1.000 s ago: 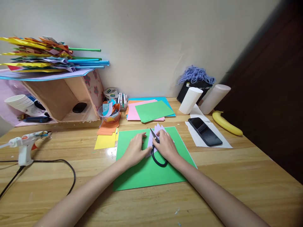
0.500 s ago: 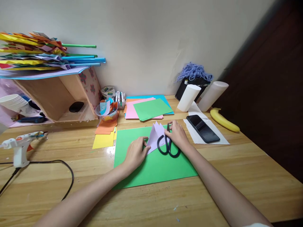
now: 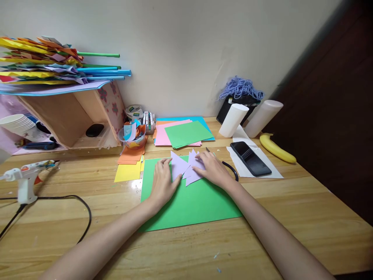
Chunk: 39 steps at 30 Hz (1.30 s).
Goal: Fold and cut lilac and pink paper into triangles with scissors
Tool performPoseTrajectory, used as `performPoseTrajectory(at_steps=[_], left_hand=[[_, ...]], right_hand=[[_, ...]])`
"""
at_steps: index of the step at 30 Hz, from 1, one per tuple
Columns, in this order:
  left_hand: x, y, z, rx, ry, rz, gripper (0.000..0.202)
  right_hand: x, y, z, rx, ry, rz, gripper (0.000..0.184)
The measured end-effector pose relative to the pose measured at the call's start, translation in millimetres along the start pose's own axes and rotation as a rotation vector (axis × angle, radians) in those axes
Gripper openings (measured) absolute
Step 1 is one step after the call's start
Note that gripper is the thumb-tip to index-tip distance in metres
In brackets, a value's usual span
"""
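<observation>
"What's on the left?"

"From my seat, a glue gun (image 3: 27, 186) first, then yellow paper (image 3: 127, 173) just beside the green sheet (image 3: 180, 206). Over that sheet, the left hand (image 3: 163, 184) is half-open, thumb and fingers apart, thumb at the edge of a lilac triangle (image 3: 177, 166)."

"And the other paper?"

"The triangle's inner tip meets a fan of lilac pieces (image 3: 192, 178) on the sheet's upper middle."

"Right hand?"

"The right hand (image 3: 215, 169) is over that fan, thumb and forefinger apart. Black scissors (image 3: 231, 169) show past it, mostly hidden, so I can't tell whether its other fingers grip them. A phone (image 3: 251, 158) lies farther right."

"How would you work this?"

"I'd press lightly with flat fingertips and part the overlapping pieces by their edges; the thin points look easy to crease. I'd also keep the blade turned away from the paper."
</observation>
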<state>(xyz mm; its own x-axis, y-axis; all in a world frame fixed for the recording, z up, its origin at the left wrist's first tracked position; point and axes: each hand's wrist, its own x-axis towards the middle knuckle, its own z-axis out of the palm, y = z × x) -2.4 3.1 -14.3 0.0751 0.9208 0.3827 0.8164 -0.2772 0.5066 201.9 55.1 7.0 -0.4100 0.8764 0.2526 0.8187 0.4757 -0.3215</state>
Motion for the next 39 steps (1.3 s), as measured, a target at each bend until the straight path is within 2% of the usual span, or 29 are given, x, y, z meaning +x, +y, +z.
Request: performPoseTrajectory(at_steps=[4, 7, 18, 23, 28, 34, 39], left_hand=[[-0.5, 1.1, -1.4, 0.022, -0.103, 0.059, 0.038], [1.1, 1.0, -3.1, 0.016, -0.111, 0.044, 0.029], [3.8, 0.8, -8.3, 0.011, -0.121, 0.031, 0.016], [6.9, 1.5, -11.3, 0.075, -0.117, -0.013, 0.017], [8.2, -0.6, -12.1, 0.127, -0.124, -0.069, 0.008], [8.3, -2.8, -11.2, 0.144, -0.165, -0.07, 0.021], [9.5, -3.2, -10.1, 0.192, -0.159, -0.08, 0.014]], right_hand=[[-0.6, 8.7, -0.7, -0.093, 0.017, 0.217, 0.039], [-0.6, 13.4, -1.5, -0.158, -0.001, 0.292, 0.043], [0.3, 3.9, -5.0, 0.083, -0.136, 0.394, 0.029], [-2.0, -3.1, -5.6, 0.025, -0.118, 0.436, 0.025], [-4.3, -9.3, -6.6, -0.068, -0.102, 0.469, 0.036], [-6.5, -4.5, -3.1, -0.042, -0.067, 0.477, 0.029], [-5.6, -1.3, 1.2, -0.037, -0.072, 0.487, 0.029]])
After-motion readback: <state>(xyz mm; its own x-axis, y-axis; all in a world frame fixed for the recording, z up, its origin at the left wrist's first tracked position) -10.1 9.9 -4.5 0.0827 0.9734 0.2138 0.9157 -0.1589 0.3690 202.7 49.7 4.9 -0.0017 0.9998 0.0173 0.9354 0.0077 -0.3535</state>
